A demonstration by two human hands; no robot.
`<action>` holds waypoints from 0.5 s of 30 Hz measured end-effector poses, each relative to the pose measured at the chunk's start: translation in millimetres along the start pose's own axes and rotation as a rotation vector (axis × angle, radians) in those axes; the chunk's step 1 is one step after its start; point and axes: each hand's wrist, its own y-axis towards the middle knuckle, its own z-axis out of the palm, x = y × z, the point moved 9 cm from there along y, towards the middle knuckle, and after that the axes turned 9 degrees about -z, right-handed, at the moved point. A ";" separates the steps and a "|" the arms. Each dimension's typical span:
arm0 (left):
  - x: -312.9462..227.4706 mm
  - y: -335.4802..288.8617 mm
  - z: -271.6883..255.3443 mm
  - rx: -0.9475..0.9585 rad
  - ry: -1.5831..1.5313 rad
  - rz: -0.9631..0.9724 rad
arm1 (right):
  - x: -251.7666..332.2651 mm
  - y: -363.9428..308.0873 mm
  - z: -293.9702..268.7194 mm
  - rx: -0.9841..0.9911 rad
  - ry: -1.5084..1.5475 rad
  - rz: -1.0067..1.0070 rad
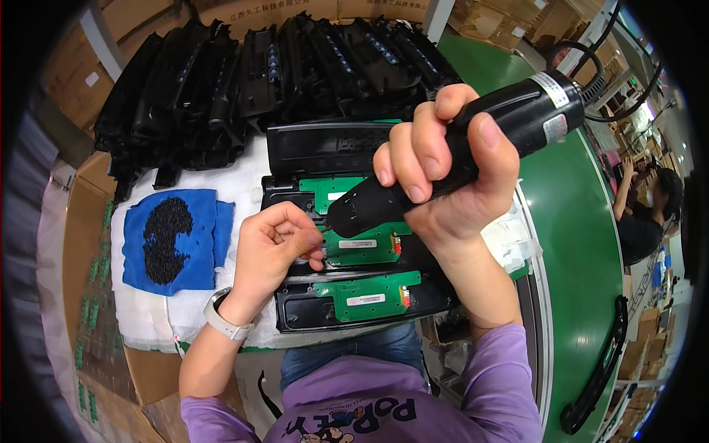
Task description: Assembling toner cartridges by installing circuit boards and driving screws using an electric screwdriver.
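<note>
My right hand [461,166] is wrapped round a black electric screwdriver [517,111], which tilts down and left. Its narrow end reaches the fingers of my left hand [269,247]. Thumb and forefinger of that hand pinch together at the driver's tip; whatever they hold is too small to make out. Both hands hover over a green circuit board [362,256] with a white label, set in a long black plastic panel. Closer to me lies a similar black panel [303,310] with its own green board [391,288]. Another board [314,199] is partly hidden behind the driver.
A blue cloth [133,258] at left bears a heap of small black screws [166,258]. Many black plastic panels [214,88] are stacked along the far side. The driver's cable [602,77] runs off right. A person [642,221] sits beyond the green floor [572,310].
</note>
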 end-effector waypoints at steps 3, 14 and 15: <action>-0.7 0.3 -1.8 -0.018 0.016 -0.017 | 3.2 0.4 0.2 0.007 0.020 -0.014; 5.0 1.8 -3.2 -0.007 0.060 -0.038 | -1.8 -0.9 0.1 0.002 0.015 -0.006; 5.2 1.2 -0.8 0.013 0.046 -0.032 | -1.9 -0.5 -0.3 0.000 0.011 -0.002</action>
